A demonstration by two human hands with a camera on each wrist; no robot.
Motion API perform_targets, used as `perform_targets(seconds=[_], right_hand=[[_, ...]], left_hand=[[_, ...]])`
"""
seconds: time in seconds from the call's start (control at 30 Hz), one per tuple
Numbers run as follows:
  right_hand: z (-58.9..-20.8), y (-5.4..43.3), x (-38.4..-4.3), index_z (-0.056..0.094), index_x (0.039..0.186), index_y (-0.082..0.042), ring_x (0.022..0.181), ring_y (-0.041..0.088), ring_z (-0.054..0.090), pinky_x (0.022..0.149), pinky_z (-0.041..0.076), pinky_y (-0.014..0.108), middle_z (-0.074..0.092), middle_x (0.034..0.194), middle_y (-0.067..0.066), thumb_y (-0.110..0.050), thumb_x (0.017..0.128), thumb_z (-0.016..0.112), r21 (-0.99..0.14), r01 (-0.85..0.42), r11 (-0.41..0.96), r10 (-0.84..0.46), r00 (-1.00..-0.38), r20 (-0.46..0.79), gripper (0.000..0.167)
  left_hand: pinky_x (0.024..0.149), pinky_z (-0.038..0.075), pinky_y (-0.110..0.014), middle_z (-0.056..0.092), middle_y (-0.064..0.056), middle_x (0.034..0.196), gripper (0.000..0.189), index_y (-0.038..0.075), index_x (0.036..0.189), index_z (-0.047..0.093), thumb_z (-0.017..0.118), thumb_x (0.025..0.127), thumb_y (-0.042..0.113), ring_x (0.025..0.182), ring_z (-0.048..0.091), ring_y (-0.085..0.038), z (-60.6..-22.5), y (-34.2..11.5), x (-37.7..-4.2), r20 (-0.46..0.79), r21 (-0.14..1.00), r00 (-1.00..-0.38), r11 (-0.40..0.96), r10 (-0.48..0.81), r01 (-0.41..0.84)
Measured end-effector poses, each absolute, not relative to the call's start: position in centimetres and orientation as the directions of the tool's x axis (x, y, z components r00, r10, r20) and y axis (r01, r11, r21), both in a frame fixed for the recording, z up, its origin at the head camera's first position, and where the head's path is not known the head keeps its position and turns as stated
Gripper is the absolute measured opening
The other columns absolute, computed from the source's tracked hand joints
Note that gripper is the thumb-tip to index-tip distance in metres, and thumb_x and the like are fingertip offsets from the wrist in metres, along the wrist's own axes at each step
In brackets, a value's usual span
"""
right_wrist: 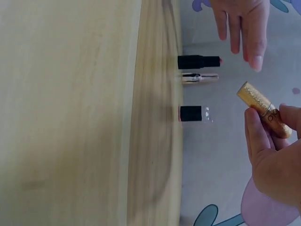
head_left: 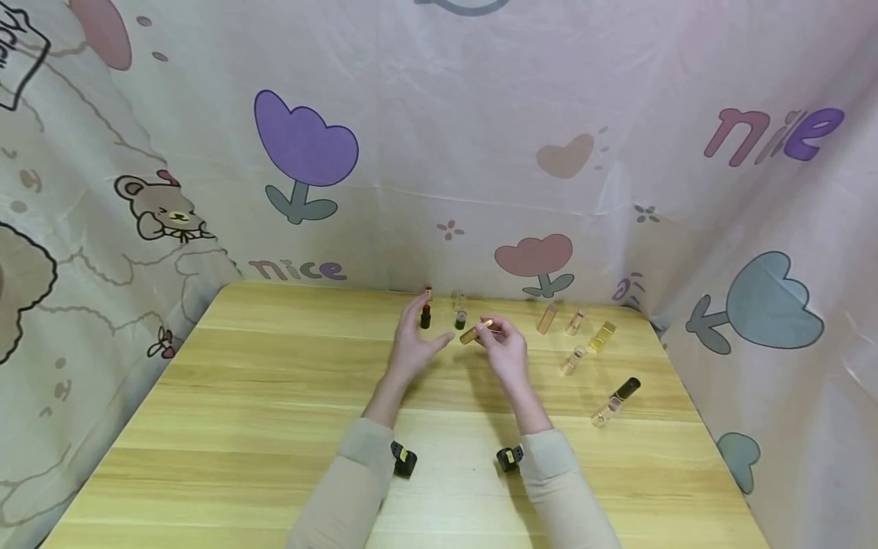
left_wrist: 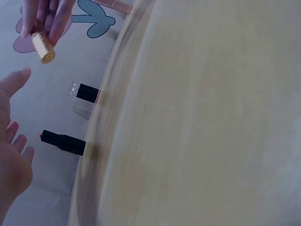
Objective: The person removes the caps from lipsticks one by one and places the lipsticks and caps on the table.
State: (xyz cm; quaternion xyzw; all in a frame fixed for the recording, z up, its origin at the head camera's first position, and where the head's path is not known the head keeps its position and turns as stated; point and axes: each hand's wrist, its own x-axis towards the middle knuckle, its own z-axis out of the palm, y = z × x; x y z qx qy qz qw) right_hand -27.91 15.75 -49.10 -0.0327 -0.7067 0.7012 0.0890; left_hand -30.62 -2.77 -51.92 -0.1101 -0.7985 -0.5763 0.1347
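Head view: 2 forearms in beige sleeves extend forward over the light wood-grain table. The left hand is spread wide, thumb set apart from the fingers, next to an upright black cylindrical lipstick. The right hand pinches a textured gold cylindrical tube. The tube is tilted, with its free end directed toward the left thumb and apart from it. A short black container with a clear top stands beyond the gap between the 2 hands.

Left wrist view: the left hand is at the frame edge, palm partly visible, thumb extended and fingers slightly bent. The gold tube projects from the right hand's fingertips, near the left thumb and not touching it. The black lipstick and the short container stand on the table.

Right wrist view: the right thumb and fingers grip 1 end of the gold tube; the opposite end is exposed. The left fingers point toward the tube across a gap. A slim shiny gold lipstick stands near the black lipstick.
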Motion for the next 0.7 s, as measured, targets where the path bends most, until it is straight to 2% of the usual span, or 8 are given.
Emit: perform_targets(seconds=[0.37,0.6,0.7], right_hand=[[-49.1,14.4,-27.9,0.065,0.123,0.011,0.096,0.023,0.071,0.084,0.063,0.029,0.067,0.108,0.016,-0.007,0.097,0.073,-0.993,-0.108,0.045,0.146,-0.983,0.114,0.033],[-49.3,14.0,-27.9,0.065,0.123,0.007,0.092,0.017,0.068,0.091,0.061,0.052,0.068,0.106,0.013,-0.009,0.094,0.076,-0.990,-0.103,0.101,0.145,-0.983,0.117,0.034],[-49.3,13.9,-27.8,0.065,0.121,0.007,0.094,0.017,0.068,0.093,0.060,0.052,0.070,0.108,0.015,-0.007,0.094,0.076,-0.989,-0.111,0.098,0.129,-0.984,0.123,0.032]], left_hand=[[0.123,0.033,-0.051,0.047,-0.012,0.157,0.081,0.005,0.146,0.054,0.093,0.075,0.007,0.146,0.042,-0.034,-52.1,-1.9,-30.2,0.436,0.834,-0.891,0.314,0.129,0.453],[0.110,0.051,-0.044,0.056,-0.013,0.143,0.069,0.001,0.140,0.057,0.090,0.079,0.001,0.131,0.056,-0.033,-52.1,-1.6,-29.9,0.422,0.854,-0.892,0.262,0.161,0.451],[0.107,0.053,-0.042,0.059,-0.014,0.134,0.061,-0.003,0.136,0.058,0.086,0.082,-0.002,0.125,0.060,-0.033,-52.1,-1.6,-29.7,0.398,0.875,-0.900,0.221,0.175,0.430]])
